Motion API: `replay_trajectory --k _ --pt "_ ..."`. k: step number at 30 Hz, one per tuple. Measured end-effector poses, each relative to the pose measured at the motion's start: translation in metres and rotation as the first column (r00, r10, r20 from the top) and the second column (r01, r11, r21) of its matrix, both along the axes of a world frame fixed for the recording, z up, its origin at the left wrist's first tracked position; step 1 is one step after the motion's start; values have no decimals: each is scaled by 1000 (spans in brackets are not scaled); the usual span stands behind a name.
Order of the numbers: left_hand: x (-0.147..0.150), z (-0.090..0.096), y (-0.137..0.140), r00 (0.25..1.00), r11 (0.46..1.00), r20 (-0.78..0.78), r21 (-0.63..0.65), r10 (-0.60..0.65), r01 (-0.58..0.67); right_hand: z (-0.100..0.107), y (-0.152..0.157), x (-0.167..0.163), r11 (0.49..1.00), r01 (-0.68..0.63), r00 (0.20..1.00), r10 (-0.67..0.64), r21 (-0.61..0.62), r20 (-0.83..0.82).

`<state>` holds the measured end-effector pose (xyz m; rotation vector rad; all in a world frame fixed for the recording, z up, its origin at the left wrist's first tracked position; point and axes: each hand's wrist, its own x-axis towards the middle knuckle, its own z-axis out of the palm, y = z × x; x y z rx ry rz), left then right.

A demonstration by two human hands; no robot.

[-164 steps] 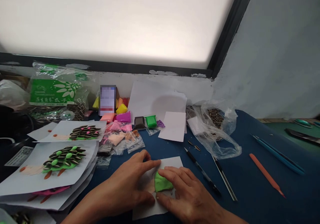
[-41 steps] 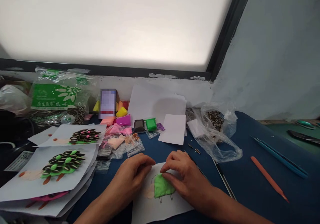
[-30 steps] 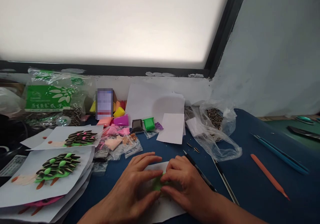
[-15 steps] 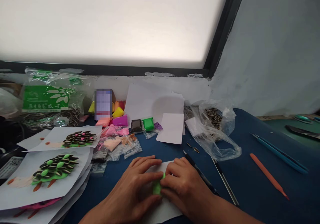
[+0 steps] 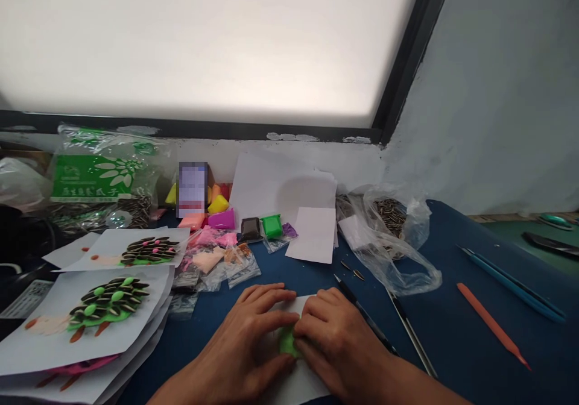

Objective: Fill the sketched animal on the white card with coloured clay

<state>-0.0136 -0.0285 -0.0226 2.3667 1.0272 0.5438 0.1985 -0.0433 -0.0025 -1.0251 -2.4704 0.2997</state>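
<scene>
A lump of light green modelling clay (image 5: 287,342) lies flattened on a white sheet of paper (image 5: 301,387) in front of me. My left hand (image 5: 260,332) brackets the clay from the left, its index fingertip at the upper edge and its thumb at the lower edge. On the other side, my right hand (image 5: 335,339) has curled fingers pressed against the clay's right edge. The fingers partly cover the clay, so its full outline is hidden.
At left, stacked paper sheets (image 5: 149,320) carry clay hedgehogs (image 5: 106,302) with seed spines. Clay packets (image 5: 221,218) and a phone (image 5: 192,189) stand behind. To the right are a seed bag (image 5: 393,236), pens (image 5: 409,332), an orange tool (image 5: 493,323) and blue tweezers (image 5: 511,281).
The whole view has shifted slightly, so things appear a little further right and lower. Both hands stay around the green clay, with the fingers barely moved.
</scene>
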Motion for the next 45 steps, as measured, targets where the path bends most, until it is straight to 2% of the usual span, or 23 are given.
replay_trajectory --k 3,11,18,21,25,27,33,40,45 --pt "0 0 1 1000 1000 -3 -8 -1 1 7 1 4 1000 -10 1000 11 -20 24" --pt "-2 -4 0 998 1000 57 17 -11 10 6 3 3 996 14 995 -24 93 102" --pt "1 4 0 999 999 -33 -45 2 -3 4 -1 -3 986 -15 985 -15 168 174" --pt "2 5 1 1000 999 -30 -38 1 -2 4 -1 -2 994 -8 983 -12 111 185" --pt "1 1 2 1000 999 -23 -41 -8 7 13 1 3 996 14 988 0 -88 154" --pt "1 0 2 1000 999 -16 -37 -7 6 18 2 6 990 13 988 8 -138 154" --pt "2 7 0 1000 999 -22 -54 -6 4 15 5 8 1000 31 984 -31 1 174" --pt "3 8 2 1000 998 -27 -60 -9 7 10 6 4 990 -36 975 5 136 223" --pt "2 4 2 1000 999 -19 -48 2 -3 16 7 7 998 -27 987 18 54 161"
